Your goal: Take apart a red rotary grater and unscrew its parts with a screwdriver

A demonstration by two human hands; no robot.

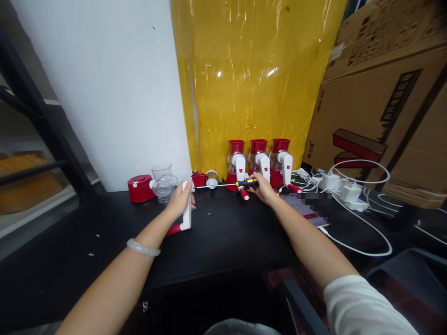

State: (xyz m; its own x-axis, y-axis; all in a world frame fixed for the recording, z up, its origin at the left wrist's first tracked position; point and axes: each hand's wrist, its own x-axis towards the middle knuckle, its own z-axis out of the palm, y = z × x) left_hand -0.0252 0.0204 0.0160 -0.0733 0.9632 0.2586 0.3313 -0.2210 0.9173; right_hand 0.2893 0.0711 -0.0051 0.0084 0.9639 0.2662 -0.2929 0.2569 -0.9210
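My left hand (180,201) is closed around the top of a white crank handle (187,215), whose red grip points left near the table top. In my right hand (262,187) is a screwdriver (246,183) with a black and yellow handle. Its thin shaft runs level to the left, and the tip meets the white crank's upper end by my left fingers. Just left of that hand stand a clear plastic housing (164,184) and a red round base (141,188). Behind the shaft lie a metal grater drum (211,178) and a red hopper part (199,179).
Three red and white rotary graters (236,160) stand in a row at the back, before a yellow plastic curtain (251,83). White cables and chargers (349,190) lie at right, by a tablet (303,209). Large cardboard boxes (377,102) rise behind them. The black table (223,242) has small white scraps.
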